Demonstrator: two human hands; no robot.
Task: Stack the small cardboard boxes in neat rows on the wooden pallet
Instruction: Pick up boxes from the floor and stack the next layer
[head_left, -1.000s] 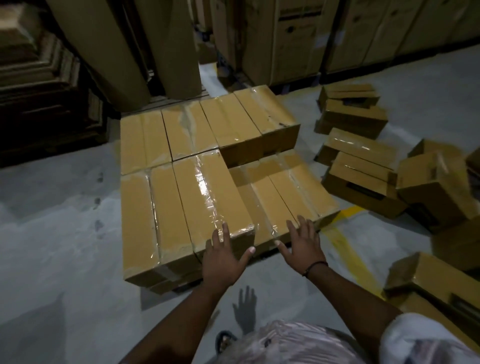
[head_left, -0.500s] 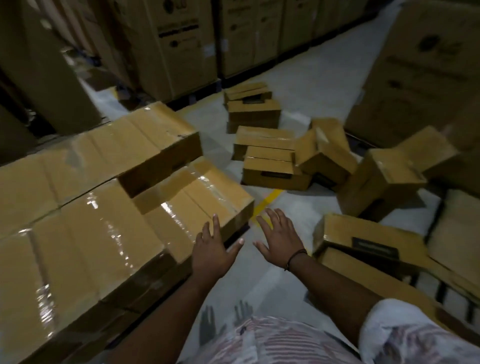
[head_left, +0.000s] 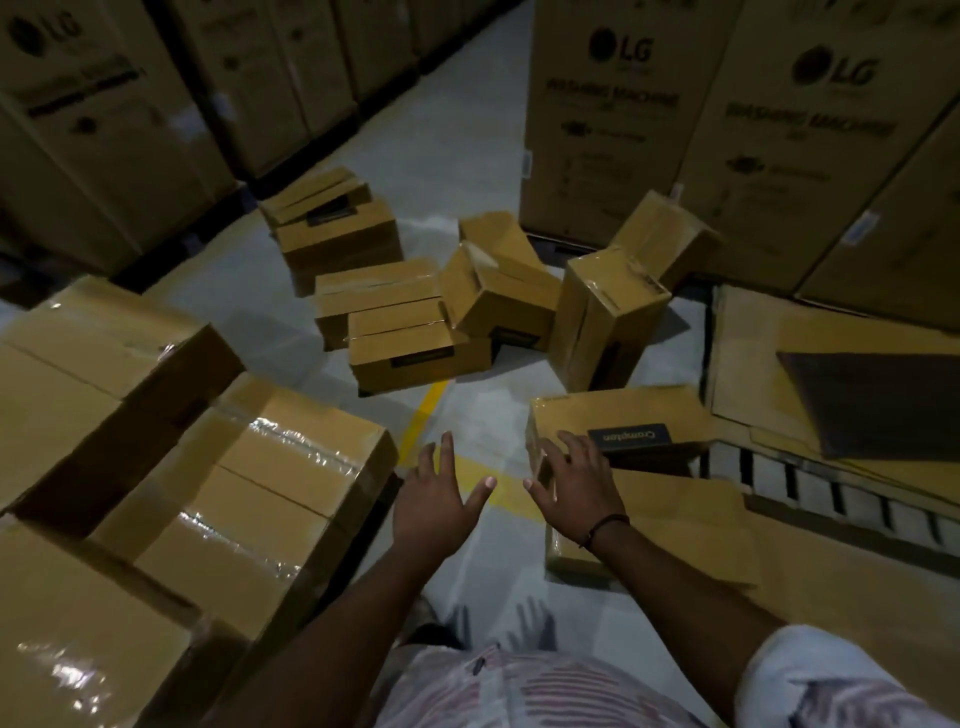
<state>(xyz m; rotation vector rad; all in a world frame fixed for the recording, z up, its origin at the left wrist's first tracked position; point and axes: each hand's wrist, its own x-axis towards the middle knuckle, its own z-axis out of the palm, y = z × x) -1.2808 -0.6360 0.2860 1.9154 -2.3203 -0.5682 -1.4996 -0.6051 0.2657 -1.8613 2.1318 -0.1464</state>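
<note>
Stacked boxes (head_left: 270, 467) are seen at the floor's (head_left: 457, 156) left, presumably palletised; scattered boxes (head_left: 415, 353) remain. Left hand (head_left: 431, 504) and right hand (head_left: 576, 488) are spread, empty.

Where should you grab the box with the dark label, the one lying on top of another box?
Probably by its two short ends, one hand on each, coming from the near side. The labelled box lies flat and long on another box, too wide for one hand; its left end is free, beside the right hand.
</note>
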